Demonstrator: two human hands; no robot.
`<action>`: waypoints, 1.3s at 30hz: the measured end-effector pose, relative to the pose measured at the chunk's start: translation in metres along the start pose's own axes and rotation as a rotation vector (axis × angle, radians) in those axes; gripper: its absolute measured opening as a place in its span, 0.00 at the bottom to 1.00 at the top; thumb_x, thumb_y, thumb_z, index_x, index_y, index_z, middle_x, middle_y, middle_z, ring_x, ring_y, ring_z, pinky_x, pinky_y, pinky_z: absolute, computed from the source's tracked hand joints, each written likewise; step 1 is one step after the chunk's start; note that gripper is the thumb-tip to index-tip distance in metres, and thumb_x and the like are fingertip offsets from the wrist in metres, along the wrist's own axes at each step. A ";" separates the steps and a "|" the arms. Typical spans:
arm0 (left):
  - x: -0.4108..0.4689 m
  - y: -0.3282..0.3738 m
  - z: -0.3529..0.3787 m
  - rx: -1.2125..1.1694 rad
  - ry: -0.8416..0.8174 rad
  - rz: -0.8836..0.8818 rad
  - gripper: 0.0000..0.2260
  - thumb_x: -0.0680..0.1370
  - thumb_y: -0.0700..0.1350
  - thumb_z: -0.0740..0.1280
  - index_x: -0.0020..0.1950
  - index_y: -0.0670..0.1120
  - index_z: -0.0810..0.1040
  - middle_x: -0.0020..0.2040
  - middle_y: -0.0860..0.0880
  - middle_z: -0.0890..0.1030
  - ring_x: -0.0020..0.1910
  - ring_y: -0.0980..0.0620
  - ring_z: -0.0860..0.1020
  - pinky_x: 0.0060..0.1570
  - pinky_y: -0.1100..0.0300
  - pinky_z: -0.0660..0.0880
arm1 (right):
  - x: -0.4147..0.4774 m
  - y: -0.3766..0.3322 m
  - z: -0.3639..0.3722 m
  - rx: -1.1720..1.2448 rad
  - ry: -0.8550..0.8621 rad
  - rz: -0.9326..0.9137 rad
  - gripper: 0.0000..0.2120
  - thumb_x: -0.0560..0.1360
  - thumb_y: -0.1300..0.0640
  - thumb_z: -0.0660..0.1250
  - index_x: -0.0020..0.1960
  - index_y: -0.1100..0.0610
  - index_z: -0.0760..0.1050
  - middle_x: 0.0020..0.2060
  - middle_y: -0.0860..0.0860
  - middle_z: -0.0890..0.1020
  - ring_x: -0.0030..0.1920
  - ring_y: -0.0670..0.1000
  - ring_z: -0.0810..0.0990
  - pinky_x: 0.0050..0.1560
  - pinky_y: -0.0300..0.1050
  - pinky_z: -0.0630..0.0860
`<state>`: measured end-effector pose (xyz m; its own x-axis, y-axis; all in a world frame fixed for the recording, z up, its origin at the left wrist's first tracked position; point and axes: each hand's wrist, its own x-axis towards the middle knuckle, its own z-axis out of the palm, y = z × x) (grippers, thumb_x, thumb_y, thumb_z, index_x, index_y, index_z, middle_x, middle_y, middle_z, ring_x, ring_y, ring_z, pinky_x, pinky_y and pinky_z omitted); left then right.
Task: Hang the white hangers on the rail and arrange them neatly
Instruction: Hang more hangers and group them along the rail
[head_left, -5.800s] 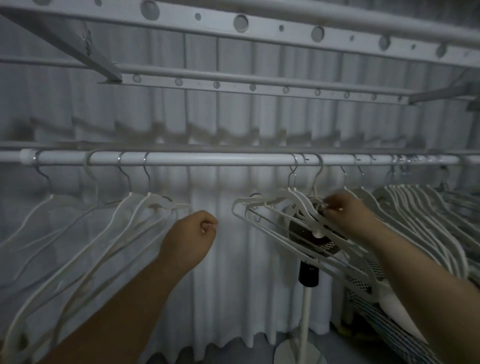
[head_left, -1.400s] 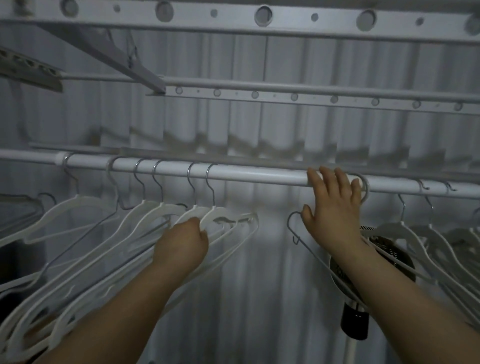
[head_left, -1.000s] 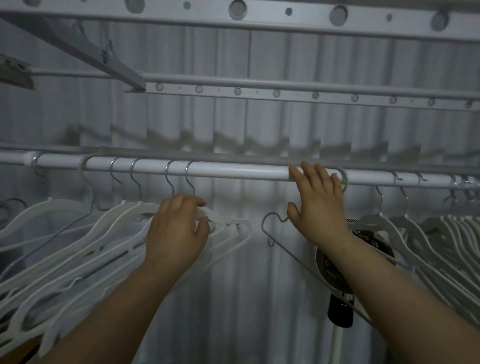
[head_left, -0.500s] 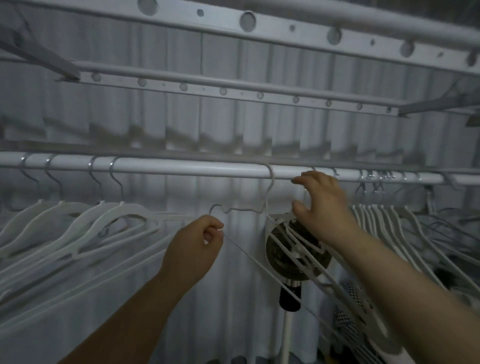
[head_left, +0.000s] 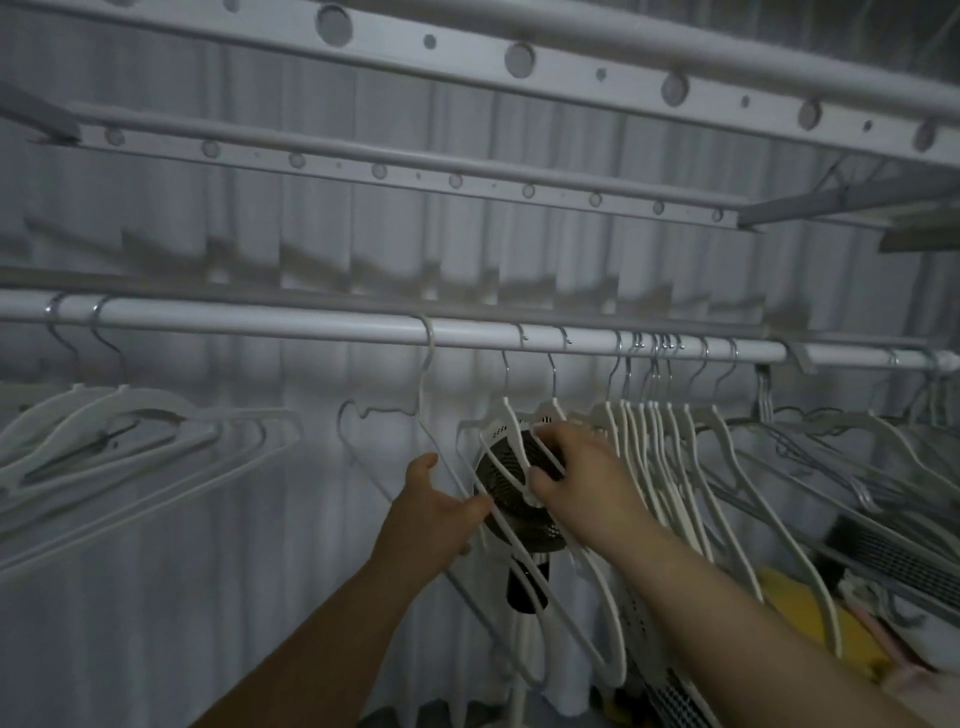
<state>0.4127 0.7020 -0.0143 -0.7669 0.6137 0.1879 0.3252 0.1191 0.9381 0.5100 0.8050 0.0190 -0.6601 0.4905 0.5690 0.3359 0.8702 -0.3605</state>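
readable text: none | checked: rail (head_left: 311, 325), white hangers (head_left: 124, 397), fan (head_left: 537, 530) | dim view, small print possibly missed

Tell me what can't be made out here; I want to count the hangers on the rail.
1. Left hanger group: head view, cut off by the left edge and blurred, so no count.
2. Far-right hangers: dim and overlapping; the right edge cuts them.
3. Fan: mostly hidden by the white hangers that the right hand grips.
4. Left hand: blurred; whether it grips the thin hanger is unclear.
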 end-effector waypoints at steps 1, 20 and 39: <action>-0.001 0.001 0.003 -0.033 0.003 -0.009 0.29 0.74 0.43 0.66 0.71 0.48 0.57 0.36 0.49 0.77 0.29 0.51 0.77 0.29 0.62 0.72 | -0.001 0.001 0.000 -0.013 -0.044 0.011 0.21 0.75 0.56 0.62 0.67 0.56 0.66 0.61 0.53 0.76 0.62 0.53 0.72 0.59 0.41 0.67; -0.011 -0.018 -0.112 -0.120 0.360 0.054 0.19 0.79 0.36 0.53 0.70 0.44 0.64 0.28 0.46 0.68 0.26 0.52 0.66 0.13 0.72 0.61 | 0.013 -0.057 0.036 -0.215 -0.151 -0.048 0.13 0.78 0.59 0.55 0.59 0.56 0.72 0.53 0.55 0.81 0.53 0.57 0.78 0.45 0.44 0.70; -0.013 -0.059 -0.208 0.048 0.283 0.044 0.20 0.78 0.37 0.57 0.71 0.43 0.65 0.27 0.45 0.73 0.15 0.57 0.69 0.14 0.70 0.62 | 0.040 -0.146 0.100 -0.137 -0.183 -0.023 0.14 0.77 0.60 0.56 0.59 0.59 0.73 0.55 0.56 0.80 0.55 0.57 0.78 0.46 0.43 0.71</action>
<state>0.2885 0.5243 -0.0117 -0.8731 0.3780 0.3079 0.3822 0.1386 0.9136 0.3674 0.6925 0.0202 -0.7754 0.4648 0.4275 0.3994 0.8853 -0.2381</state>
